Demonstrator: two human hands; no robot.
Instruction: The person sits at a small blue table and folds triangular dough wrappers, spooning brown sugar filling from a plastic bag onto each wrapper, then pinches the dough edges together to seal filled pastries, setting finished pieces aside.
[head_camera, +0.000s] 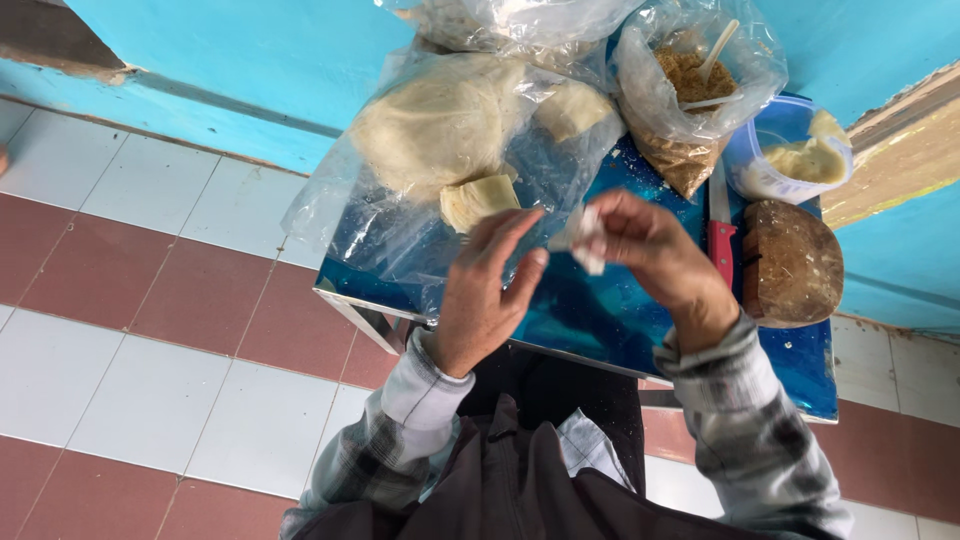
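Pinching blurred white scrap (585, 240), right hand (655, 255) fingers closed, left hand (485, 290) fingers spread, empty

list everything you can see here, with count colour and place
table: 1, blue, centre
dough bag: 1, clear, pale mass inside, table's far left
crumb bag: 1, clear, brown filling, with a pale stick, far middle
tub: 1, clear, cream paste, far right
knife: 1, red handle, beside the board
wooden board: 1, brown, right
floor tiles: white and red, left
left hand: open, empty
right hand: pinching white dough piece
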